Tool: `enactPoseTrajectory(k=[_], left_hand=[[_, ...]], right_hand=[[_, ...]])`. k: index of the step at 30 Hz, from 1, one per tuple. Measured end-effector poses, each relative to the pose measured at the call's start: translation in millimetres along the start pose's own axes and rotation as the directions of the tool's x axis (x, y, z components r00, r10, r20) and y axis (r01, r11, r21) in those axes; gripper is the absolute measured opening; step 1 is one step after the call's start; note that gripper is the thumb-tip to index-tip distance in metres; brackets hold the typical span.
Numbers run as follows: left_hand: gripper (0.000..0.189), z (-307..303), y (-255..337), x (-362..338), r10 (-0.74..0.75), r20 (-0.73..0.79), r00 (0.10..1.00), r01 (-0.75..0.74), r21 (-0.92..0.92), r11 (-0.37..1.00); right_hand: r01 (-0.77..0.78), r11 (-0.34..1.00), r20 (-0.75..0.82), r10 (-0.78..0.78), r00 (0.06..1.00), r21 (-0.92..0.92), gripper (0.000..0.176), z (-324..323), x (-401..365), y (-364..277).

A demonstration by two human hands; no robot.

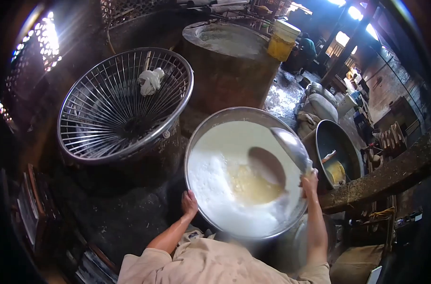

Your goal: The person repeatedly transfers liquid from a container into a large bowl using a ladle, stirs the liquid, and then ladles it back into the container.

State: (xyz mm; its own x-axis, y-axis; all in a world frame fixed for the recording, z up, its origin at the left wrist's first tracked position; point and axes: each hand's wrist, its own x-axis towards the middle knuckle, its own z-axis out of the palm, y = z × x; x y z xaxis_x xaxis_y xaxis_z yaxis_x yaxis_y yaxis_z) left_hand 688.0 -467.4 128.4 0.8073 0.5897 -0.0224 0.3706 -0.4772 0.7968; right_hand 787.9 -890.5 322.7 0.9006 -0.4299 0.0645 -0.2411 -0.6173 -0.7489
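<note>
A wide metal basin (193, 142) stands before me, filled with white, milky liquid (234, 135). Foam lies on its left and near side, and a yellowish patch shows in the middle. At the basin's left rim my left hand (189, 202) is closed over the edge. My right hand (310, 181) grips the near end of a shiny metal bowl (291, 144), tilted on its side above the right part of the basin. The bowl's dark shadow or reflection falls on the liquid. Part of my right hand's fingers is hidden.
A metal slatted basket (125, 102) with a white cloth (150, 81) stands at left. Behind is a large round vat (225, 71) with a yellow-white bucket (284, 40) on its edge. Right are a dark tub (341, 142), sacks (323, 106) and a beam (381, 184). A person (306, 49) is far back.
</note>
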Motion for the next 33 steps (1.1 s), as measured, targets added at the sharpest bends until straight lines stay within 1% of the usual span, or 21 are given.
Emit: enactPoseTrajectory(k=[1,2,3,4,5,6,7,8,9,10,12,13,14,15,16,18,20,23,28,30,33], left_hand=[[0.042,-7,-1,7,0.007,0.009,1.0,-0.007,0.0,1.0],[0.04,-18,0,13,-0.026,0.187,0.982,0.018,0.043,0.999],[0.039,-26,2,22,-0.063,0.355,0.933,0.034,0.089,0.995],[0.039,-32,3,31,-0.056,0.361,0.931,0.026,0.089,0.996],[0.04,-38,3,38,0.008,0.401,0.916,-0.024,0.035,0.999],[0.044,-42,1,47,0.076,0.435,0.897,-0.073,-0.024,0.997],[0.052,-36,-10,60,0.071,0.487,0.87,-0.039,-0.074,0.996],[0.052,-35,-13,70,0.072,0.499,0.864,-0.042,-0.071,0.997],[0.054,-35,-14,78,0.102,0.513,0.852,-0.017,-0.167,0.986],[0.056,-33,-15,86,0.136,0.523,0.842,0.008,-0.264,0.965],[0.054,-27,-21,97,0.195,0.534,0.823,-0.03,-0.302,0.953],[0.052,-38,-9,102,0.192,0.613,0.766,-0.02,-0.276,0.961],[0.05,-49,5,105,0.186,0.686,0.703,-0.011,-0.251,0.968],[0.047,-46,4,105,0.233,0.654,0.72,-0.048,-0.287,0.957],[0.047,-38,-7,104,0.237,0.667,0.706,-0.052,-0.286,0.957],[0.047,-27,-18,104,0.311,0.563,0.766,-0.178,-0.28,0.943],[0.047,-25,-21,102,0.319,0.575,0.754,-0.182,-0.284,0.941],[0.047,-30,-18,106,0.316,0.595,0.739,-0.188,-0.269,0.945],[0.044,-34,-13,107,0.283,0.647,0.708,-0.178,-0.225,0.958],[0.042,-34,-12,107,0.318,0.595,0.738,-0.202,-0.255,0.946],[0.04,-36,-10,106,0.29,0.603,0.744,-0.172,-0.247,0.954]], right_hand=[[0.075,0.993,0.061,-0.081,0.995,0.094,0.031,20,-3,-23],[0.011,0.997,0.116,-0.021,0.993,0.082,0.033,40,-5,-48],[0.057,0.991,0.094,-0.046,0.994,-0.123,0.036,61,-7,-76],[0.122,0.986,0.122,-0.108,0.987,-0.111,0.037,90,-2,-83],[0.307,0.91,0.132,-0.281,0.951,-0.279,0.036,131,23,-57],[0.242,0.914,0.175,-0.193,0.965,-0.326,0.032,147,11,-97],[0.21,0.918,0.187,-0.154,0.97,-0.336,0.029,168,6,-119],[0.278,0.838,0.213,-0.198,0.957,-0.47,0.029,190,6,-126],[0.23,0.839,0.241,-0.123,0.963,-0.493,0.029,201,-3,-150],[0.254,0.823,0.287,-0.116,0.951,-0.508,0.034,219,0,-152],[0.255,0.816,0.298,-0.108,0.948,-0.518,0.033,247,2,-154],[0.234,0.819,0.287,-0.089,0.954,-0.524,0.033,257,1,-154],[0.246,0.812,0.327,-0.072,0.942,-0.53,0.033,265,0,-154],[0.26,0.804,0.367,-0.056,0.929,-0.535,0.033,270,-2,-154],[0.24,0.806,0.356,-0.04,0.934,-0.54,0.033,274,-6,-154],[0.169,0.808,0.37,0.065,0.927,-0.565,0.031,278,-14,-151],[0.151,0.792,0.377,0.106,0.92,-0.592,0.029,275,-23,-146],[0.145,0.756,0.394,0.159,0.905,-0.638,0.027,273,-33,-115],[0.07,0.765,0.397,0.252,0.883,-0.64,0.024,243,-68,-73],[0.034,0.77,0.391,0.285,0.875,-0.637,0.023,231,-81,-49],[-0.066,0.774,0.288,0.311,0.906,-0.63,0.021,210,-103,-15]])
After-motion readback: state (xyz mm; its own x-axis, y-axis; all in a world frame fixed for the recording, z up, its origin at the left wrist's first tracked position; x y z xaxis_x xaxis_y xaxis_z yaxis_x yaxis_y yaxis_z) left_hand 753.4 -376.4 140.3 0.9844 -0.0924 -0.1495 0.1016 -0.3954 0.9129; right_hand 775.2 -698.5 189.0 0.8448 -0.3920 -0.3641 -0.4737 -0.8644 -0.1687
